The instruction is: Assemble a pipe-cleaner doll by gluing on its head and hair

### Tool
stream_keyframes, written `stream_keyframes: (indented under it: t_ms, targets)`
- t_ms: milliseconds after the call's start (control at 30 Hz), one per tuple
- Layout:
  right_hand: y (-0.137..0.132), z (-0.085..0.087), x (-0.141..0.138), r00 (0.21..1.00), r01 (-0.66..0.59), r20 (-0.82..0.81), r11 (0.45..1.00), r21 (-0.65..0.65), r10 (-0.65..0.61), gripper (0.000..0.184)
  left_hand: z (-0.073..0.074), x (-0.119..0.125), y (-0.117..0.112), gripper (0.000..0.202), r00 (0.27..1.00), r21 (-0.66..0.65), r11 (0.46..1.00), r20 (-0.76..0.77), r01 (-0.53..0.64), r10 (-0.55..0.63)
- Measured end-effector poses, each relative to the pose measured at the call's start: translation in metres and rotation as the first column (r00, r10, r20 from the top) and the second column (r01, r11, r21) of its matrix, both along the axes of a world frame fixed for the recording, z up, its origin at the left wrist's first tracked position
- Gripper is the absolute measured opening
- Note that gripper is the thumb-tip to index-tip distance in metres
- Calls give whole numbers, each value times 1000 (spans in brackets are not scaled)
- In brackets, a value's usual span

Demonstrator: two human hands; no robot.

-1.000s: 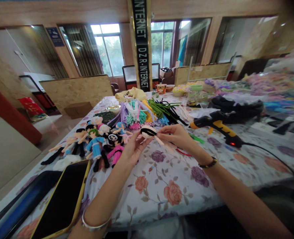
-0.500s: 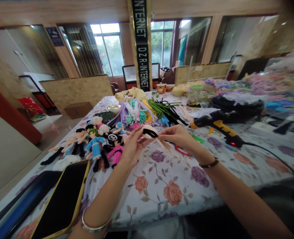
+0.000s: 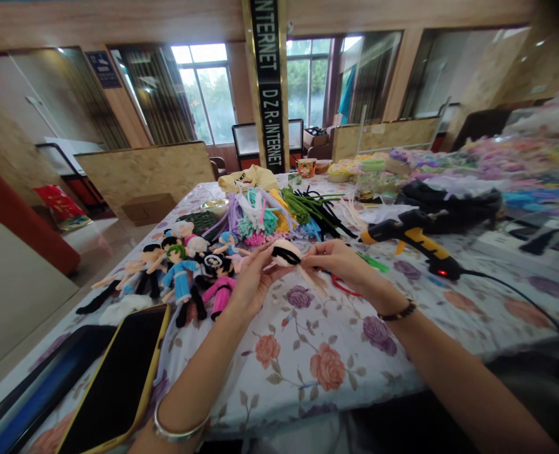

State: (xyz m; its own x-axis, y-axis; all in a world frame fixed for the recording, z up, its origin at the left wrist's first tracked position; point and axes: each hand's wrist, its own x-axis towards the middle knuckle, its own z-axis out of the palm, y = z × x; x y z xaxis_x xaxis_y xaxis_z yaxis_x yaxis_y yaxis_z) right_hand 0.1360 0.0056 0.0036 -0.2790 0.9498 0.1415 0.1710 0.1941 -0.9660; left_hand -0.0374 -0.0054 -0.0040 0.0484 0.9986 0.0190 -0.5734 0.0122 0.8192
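Observation:
Between the fingers of my left hand [image 3: 255,280] is a small cream doll's head [image 3: 283,246] made of fuzzy pipe cleaner, with a black fuzzy strip [image 3: 286,255] across it. My right hand [image 3: 338,263] pinches at the right side of the head, where the black strip ends. Pale stems [image 3: 314,282] hang down below that pinch. Both hands are raised a little over the flowered tablecloth [image 3: 302,353]. Under my right hand lies a red-handled tool [image 3: 344,287], mostly hidden. Finished pipe-cleaner dolls [image 3: 181,280] lie left of my left hand.
Bundles of coloured pipe cleaners [image 3: 260,217] lie behind my hands. A black and yellow glue gun [image 3: 411,236] with a lit red light rests at the right, its cord trailing off. Green pieces [image 3: 374,261] lie nearby. A yellow-cased phone [image 3: 116,378] is at the front left.
The doll's head has turned slightly in my fingers, and the black strip shows a little more clearly. Both hands keep nearly the same place and grip.

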Motion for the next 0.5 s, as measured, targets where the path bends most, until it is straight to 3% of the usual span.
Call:
stream_keyframes:
  t_ms: [500]
  targets:
    - [2,-4,-1,999,-40,-27,998,-48,38,17,0,-1,2,20,999,-29,1000,-43,-2,1]
